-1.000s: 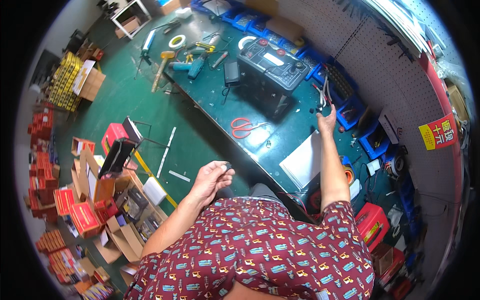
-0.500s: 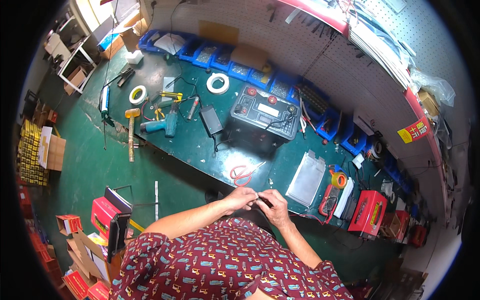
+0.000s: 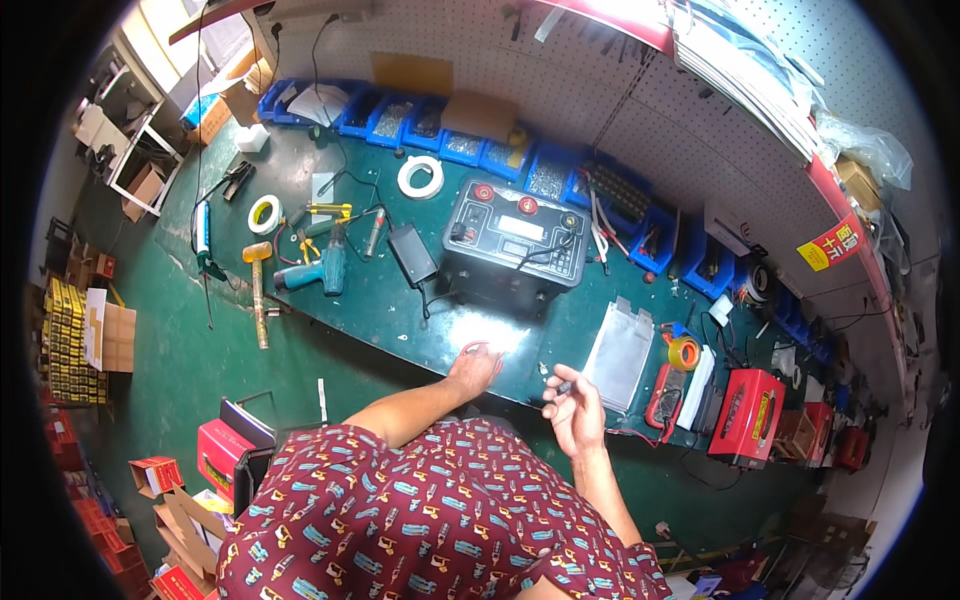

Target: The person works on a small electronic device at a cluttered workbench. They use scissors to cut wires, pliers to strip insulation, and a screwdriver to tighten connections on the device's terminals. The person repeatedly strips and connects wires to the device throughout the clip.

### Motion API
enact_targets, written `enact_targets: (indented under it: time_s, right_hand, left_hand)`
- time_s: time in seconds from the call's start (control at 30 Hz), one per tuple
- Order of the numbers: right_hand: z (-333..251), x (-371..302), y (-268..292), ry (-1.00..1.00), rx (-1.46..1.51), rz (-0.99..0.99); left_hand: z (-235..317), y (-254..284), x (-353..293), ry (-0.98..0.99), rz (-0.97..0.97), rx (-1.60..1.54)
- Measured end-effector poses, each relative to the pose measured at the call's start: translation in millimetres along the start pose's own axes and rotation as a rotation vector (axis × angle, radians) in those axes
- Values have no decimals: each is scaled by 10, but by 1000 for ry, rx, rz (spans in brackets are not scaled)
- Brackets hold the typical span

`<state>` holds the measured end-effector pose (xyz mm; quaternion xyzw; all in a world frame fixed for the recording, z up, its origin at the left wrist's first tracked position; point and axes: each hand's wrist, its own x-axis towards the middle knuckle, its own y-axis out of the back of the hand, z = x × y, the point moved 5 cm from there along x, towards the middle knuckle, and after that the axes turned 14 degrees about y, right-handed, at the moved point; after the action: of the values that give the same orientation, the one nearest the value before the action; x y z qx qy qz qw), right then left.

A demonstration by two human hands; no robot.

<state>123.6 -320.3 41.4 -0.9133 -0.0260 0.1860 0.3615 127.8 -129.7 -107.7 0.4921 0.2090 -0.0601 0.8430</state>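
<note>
My left hand [image 3: 474, 371] is on the bench near its front edge, its fingers closed over the red-handled scissors [image 3: 494, 353]. Only a bit of the red handle shows; glare and the hand hide the blades. My right hand [image 3: 577, 412] is raised at the bench edge, palm partly turned up. Between its thumb and fingers it pinches a small dark piece [image 3: 564, 388], too small to name. Beyond my hands stands a black battery box [image 3: 515, 235] with red terminals on top. To the right of my right hand lie flat silver pouch cells [image 3: 620, 355].
A black power adapter [image 3: 412, 254], a teal cordless drill [image 3: 318, 272], a mallet [image 3: 258, 290] and white tape [image 3: 420, 178] lie to the left. Blue parts bins [image 3: 462, 146] line the back. Orange tape [image 3: 683, 352], a red multimeter [image 3: 664, 398] and a red machine [image 3: 746, 415] are at right.
My hands were together at the bench edge and are now apart. The left has moved forward and left onto the scissors; the right has moved right, with the small dark piece.
</note>
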Motion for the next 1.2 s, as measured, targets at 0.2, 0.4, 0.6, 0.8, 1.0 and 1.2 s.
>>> enact_targets:
  time_s: [0.2,0.4,0.6,0.8,1.0,1.2]
  right_hand:
    - [-300,404,-721,125,-651,-212]
    - [-255,913,-1529,437,-861,-373]
    - [38,1359,-2186,648,-1307,-437]
    - [170,1481,-2462,617,-1646,-258]
    - [235,1431,-2312,619,-1612,-39]
    - [269,1283,-2097,569,-1300,137]
  left_hand:
    - [-182,-208,213,-43,112,24]
    - [-173,238,247,-74,-201,156]
    - [-891,737,234,-197,-604,7]
    - [-1766,2336,-140,-132,-827,-748]
    - [-1721,2737,68,-60,-868,-1008]
    - [-1213,2993,366,-199,-659,-834]
